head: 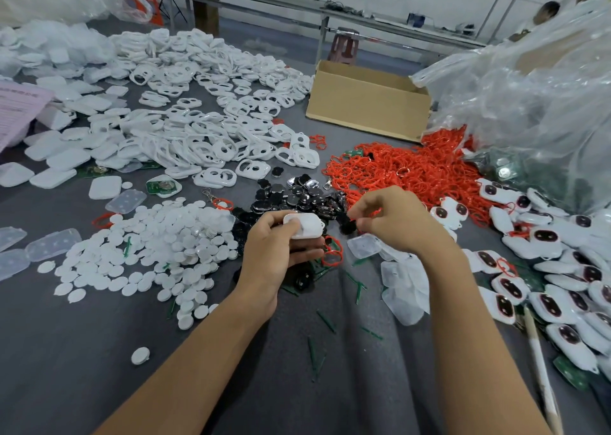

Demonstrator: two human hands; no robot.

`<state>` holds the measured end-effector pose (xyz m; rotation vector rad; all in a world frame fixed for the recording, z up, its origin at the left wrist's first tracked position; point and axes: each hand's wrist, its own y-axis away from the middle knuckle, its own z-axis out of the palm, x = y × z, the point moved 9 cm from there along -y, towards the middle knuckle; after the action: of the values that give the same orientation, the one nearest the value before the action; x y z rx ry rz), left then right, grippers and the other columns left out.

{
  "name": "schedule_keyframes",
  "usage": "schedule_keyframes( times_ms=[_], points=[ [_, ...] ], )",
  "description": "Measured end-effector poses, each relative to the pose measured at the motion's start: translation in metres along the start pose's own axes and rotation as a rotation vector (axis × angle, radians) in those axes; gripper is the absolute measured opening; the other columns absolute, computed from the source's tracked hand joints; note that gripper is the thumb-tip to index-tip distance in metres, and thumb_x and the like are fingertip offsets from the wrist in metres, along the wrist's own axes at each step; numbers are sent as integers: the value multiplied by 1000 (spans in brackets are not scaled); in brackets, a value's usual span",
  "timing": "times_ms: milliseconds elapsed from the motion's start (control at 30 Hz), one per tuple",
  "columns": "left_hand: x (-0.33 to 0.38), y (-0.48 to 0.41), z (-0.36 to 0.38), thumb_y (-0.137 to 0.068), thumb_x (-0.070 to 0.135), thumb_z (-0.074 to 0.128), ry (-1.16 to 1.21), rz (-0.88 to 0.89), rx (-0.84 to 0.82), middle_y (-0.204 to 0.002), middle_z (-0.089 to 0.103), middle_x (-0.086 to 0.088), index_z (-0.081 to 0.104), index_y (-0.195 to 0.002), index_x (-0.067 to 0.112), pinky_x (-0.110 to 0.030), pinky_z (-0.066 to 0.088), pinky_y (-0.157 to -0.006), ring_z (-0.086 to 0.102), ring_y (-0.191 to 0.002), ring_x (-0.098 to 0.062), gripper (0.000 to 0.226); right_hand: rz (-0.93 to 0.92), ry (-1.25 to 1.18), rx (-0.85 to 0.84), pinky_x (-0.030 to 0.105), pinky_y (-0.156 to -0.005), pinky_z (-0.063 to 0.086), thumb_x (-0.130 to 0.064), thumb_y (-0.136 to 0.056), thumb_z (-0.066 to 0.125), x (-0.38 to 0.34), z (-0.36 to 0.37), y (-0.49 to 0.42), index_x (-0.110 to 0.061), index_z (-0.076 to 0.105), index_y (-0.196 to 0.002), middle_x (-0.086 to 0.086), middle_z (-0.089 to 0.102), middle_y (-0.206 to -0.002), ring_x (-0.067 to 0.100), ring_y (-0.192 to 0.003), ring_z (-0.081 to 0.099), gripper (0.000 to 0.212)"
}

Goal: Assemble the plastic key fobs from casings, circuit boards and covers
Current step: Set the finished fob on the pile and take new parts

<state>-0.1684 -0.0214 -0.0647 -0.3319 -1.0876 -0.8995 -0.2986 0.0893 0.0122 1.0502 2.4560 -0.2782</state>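
My left hand (277, 252) grips a white key fob casing (305, 225) at the middle of the table, its plain back facing up. Just to the right, my right hand (393, 219) reaches into the pile of black button inserts (294, 195), its curled fingertips pinching a small black piece (347, 226). A red ring loop (332, 252) hangs below the casing. White round covers (158, 236) lie heaped on the left. White front frames (198, 130) fill the far left. Finished fobs (562, 269) lie at the right.
A heap of red ring loops (406, 166) lies behind my right hand. A cardboard box (367, 100) stands at the back. A large clear plastic bag (535, 97) rises at the right. Clear plastic covers (403, 279) and green strips (325, 320) lie near me.
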Motion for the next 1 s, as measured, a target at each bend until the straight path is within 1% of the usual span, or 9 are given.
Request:
schedule_keyframes(
  times_ms=[67, 167, 267, 367, 467, 633, 733, 900, 1000],
  points=[
    [0, -1, -1, -98, 3, 46, -7, -1, 5, -101, 67, -21, 56, -104, 4, -30, 58, -59, 73, -74, -29, 12, 10, 31, -28, 12, -68, 39, -4, -84, 63, 1, 9, -2, -17, 73, -94, 1, 70, -92, 10, -79, 59, 19],
    [-1, -2, -1, -97, 3, 47, -22, -4, 3, -106, 66, -22, 56, -103, 6, -30, 58, -59, 73, -76, -30, 12, 59, 52, 17, 25, -82, 46, 8, -80, 50, 9, 9, -1, -14, 72, -98, 6, 70, -97, 19, -93, 62, 36],
    [-1, -2, -1, -98, 2, 47, -24, -5, -1, -106, 66, -21, 57, -104, 7, -29, 57, -59, 73, -77, -29, 13, 86, 36, 83, 32, -85, 50, 12, -72, 43, 14, 2, 0, -14, 72, -97, 7, 68, -97, 22, -94, 61, 46],
    [-1, -1, 0, -98, 2, 47, -22, -5, -7, -104, 66, -19, 56, -105, 7, -29, 57, -59, 73, -77, -29, 13, 104, 93, 112, 39, -87, 51, 7, -73, 52, 22, 3, 0, -16, 70, -102, 7, 68, -105, 25, -99, 62, 42],
    [0, -1, 1, -98, 1, 46, -13, -1, -10, -99, 68, -17, 56, -103, 7, -28, 57, -58, 73, -75, -28, 13, 118, 119, 116, 37, -85, 51, 5, -75, 59, 28, 8, -1, -15, 71, -100, 7, 69, -108, 25, -100, 62, 35],
    [1, 0, 1, -97, 0, 46, -11, -1, -11, -99, 67, -19, 56, -103, 6, -29, 58, -58, 73, -74, -29, 13, 137, 64, 208, 37, -73, 53, 6, -75, 56, 32, 2, -2, -17, 69, -75, 10, 70, -85, 27, -77, 62, 27],
    [1, 0, 1, -97, 0, 46, -14, -6, -3, -99, 67, -20, 56, -105, 5, -29, 58, -58, 73, -73, -28, 13, 159, 47, 286, 37, -74, 54, 7, -75, 55, 37, -8, 0, -18, 66, -67, 11, 70, -79, 28, -75, 63, 29],
    [0, 1, 2, -97, 0, 48, -50, 2, -5, -97, 67, -20, 55, -106, 5, -30, 59, -59, 72, -71, -27, 13, 247, 78, 302, 35, -78, 53, 8, -75, 52, 49, -23, 7, -13, 75, -94, 13, 71, -105, 28, -81, 63, 36],
    [1, 2, 3, -97, 0, 48, -69, 3, 4, -94, 67, -21, 56, -101, 7, -33, 60, -61, 71, -68, -25, 11, 143, 65, 283, 30, -79, 51, 7, -77, 51, 19, -32, 10, -15, 74, -101, 7, 71, -108, 17, -77, 59, 40]
  ],
)
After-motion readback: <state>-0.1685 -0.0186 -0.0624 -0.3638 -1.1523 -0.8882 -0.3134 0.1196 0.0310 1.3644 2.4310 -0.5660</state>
